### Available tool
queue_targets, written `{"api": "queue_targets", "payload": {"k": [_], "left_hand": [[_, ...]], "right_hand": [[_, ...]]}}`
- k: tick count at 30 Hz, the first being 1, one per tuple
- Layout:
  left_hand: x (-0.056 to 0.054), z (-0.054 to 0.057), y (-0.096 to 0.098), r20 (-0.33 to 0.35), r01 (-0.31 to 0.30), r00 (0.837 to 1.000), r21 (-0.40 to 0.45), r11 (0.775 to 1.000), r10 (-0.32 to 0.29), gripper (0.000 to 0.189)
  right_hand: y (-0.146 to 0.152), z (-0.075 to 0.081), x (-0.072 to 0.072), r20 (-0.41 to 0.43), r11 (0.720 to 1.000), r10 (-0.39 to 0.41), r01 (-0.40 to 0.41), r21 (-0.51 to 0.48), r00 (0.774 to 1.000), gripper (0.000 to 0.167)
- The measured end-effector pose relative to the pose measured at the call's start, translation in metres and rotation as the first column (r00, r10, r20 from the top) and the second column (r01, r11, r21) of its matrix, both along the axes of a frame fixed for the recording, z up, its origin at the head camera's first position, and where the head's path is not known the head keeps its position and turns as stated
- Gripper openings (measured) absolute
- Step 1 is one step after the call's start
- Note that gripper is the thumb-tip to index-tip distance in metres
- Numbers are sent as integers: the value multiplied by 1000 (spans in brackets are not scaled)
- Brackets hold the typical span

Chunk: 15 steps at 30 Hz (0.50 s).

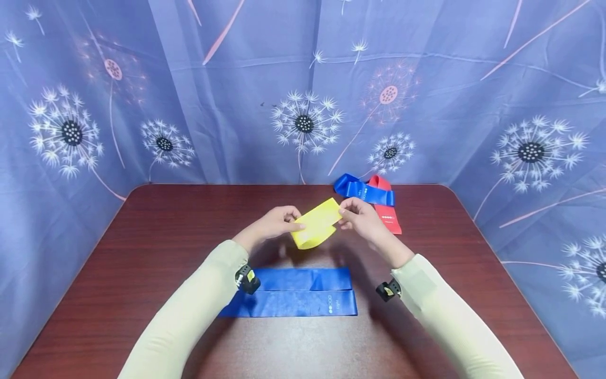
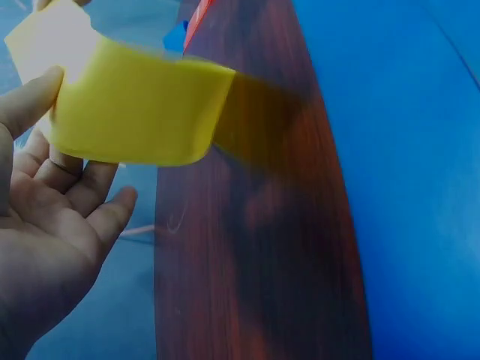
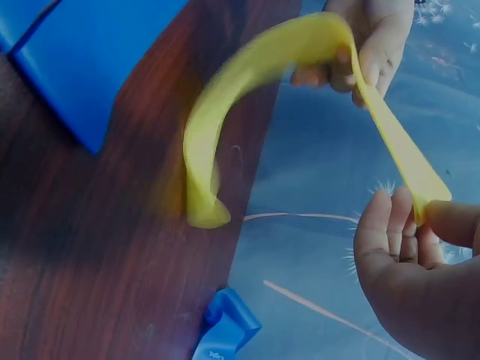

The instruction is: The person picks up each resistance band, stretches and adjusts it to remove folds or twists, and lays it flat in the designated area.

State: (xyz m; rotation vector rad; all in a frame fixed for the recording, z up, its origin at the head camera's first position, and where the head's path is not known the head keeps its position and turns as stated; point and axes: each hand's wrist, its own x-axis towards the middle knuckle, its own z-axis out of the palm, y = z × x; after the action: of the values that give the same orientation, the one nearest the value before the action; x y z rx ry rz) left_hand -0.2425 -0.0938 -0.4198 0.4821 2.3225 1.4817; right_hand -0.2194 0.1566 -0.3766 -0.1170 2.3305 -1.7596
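A yellow resistance band (image 1: 318, 220) is held up over the middle of the table, stretched between both hands. My left hand (image 1: 276, 222) pinches it with thumb on top and fingers beneath. At the other end, my right hand (image 1: 363, 218) pinches the band's edge between thumb and fingertips. The right wrist view shows the rest of the yellow band (image 3: 225, 97) hanging in a loose curve from the left hand. Below, nearer the body, a blue resistance band (image 1: 303, 302) lies flat across the table, its left end hidden by the left forearm.
At the back right, another blue band (image 1: 379, 196) lies loosely looped over a red band (image 1: 389, 223). The brown wooden table (image 1: 180, 231) meets a patterned blue curtain (image 1: 236, 131) at its back edge. Dark cameras are strapped to both wrists.
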Motion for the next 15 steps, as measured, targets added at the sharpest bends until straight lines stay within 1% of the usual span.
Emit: {"api": "queue_targets", "payload": {"k": [2,5,7,9,10,13,15], "left_hand": [[0,0,-5,10,-1,1000,-34,999,2,22],[-1,-4,-13,3,11,1000,-101,995,-11,24],[-1,-7,-19,-5,29,1000,-149,988,-30,22],[-1,-10,-25,-14,66,997,-200,977,-70,19],[0,-11,-28,-28,90,995,-233,968,-99,16],[1,-14,-39,-64,159,979,-340,927,-192,13],[1,-16,-46,-78,181,970,-395,901,-229,14]], "right_hand": [[1,-1,-1,8,999,-17,18,-29,1000,10],[3,-3,-3,36,995,-46,49,-87,998,10],[5,-4,-4,55,991,-57,63,-116,997,9],[7,-5,-5,74,987,-68,78,-142,995,7],[8,-5,-6,80,985,-75,87,-152,994,6],[13,-5,-8,83,980,-97,110,-166,992,6],[17,-5,-9,80,978,-109,121,-169,991,7]]}}
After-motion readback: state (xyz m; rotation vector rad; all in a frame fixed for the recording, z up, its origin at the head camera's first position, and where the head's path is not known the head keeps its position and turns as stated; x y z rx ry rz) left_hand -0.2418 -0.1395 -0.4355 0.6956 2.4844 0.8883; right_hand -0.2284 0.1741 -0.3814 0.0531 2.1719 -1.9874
